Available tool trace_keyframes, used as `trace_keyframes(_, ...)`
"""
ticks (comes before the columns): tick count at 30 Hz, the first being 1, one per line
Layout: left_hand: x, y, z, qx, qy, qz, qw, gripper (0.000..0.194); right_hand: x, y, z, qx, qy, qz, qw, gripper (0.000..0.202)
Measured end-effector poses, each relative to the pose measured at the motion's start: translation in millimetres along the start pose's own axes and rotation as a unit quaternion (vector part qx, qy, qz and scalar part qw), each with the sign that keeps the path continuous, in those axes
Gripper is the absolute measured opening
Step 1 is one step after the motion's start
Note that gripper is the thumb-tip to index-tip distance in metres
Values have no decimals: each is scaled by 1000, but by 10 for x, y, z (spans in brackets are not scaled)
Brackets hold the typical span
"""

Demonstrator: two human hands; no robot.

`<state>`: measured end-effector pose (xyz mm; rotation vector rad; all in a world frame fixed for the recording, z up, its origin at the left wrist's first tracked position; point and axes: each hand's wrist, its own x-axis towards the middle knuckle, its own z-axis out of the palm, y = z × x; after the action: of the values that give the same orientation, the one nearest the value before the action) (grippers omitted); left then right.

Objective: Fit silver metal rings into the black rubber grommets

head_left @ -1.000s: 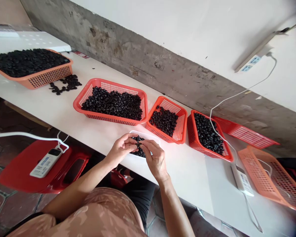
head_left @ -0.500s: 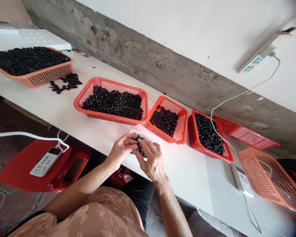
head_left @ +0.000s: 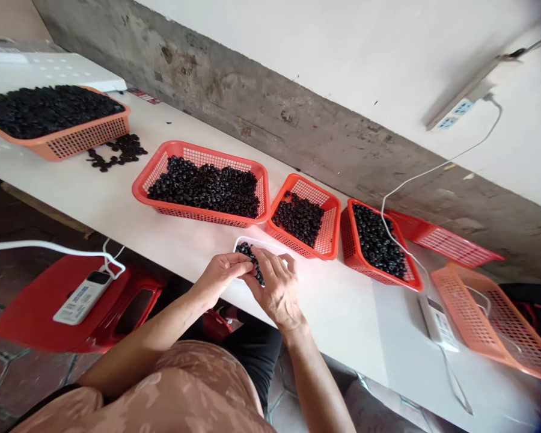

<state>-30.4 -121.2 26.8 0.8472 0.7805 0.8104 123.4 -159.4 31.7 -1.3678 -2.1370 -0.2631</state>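
Note:
Both hands meet over a small white tray at the table's front edge. Small black round pieces lie inside it, partly covered by my fingers. My left hand comes in from the left, its thumb and fingertips pressed together. From the right, my right hand bends over the tray, thumb and fingers brought together against the left fingertips. Whatever sits between the fingertips is too small and too hidden to make out.
Behind the tray stand a large red basket, a smaller red basket and another red basket, all holding black pieces. An orange basket is heaped at far left. A white cable crosses the right basket.
My fingertips have drawn closer together, and the black piece glimpsed between them is now hidden. My right fingers have curled, uncovering more of the tray's left corner. The view has shifted slightly.

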Motion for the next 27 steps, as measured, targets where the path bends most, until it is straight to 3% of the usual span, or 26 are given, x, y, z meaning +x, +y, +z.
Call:
trace_keyframes(3, -21, 22, -12, 13, -4, -6, 1000, 24, 49, 39, -30, -9, -15, -44, 999, 26)
trace_keyframes(9, -19, 9, -102, 56, -47, -5, 997, 34, 85, 74, -37, -14, 3, -62, 998, 24)
trace_keyframes(15, -50, -1, -71, 41, -23, -4, 999, 34, 59, 54, 3, -9, 14, -109, 994, 19)
trace_keyframes(21, -89, -32, -31, 38, -15, -18, 999, 35, 21, 146, 35, 11, -17, -182, 983, 14)
trace_keyframes(27, -110, 2, -67, 116, -34, -12, 993, 34, -22, 205, 38, 0, -1, -225, 974, 20)
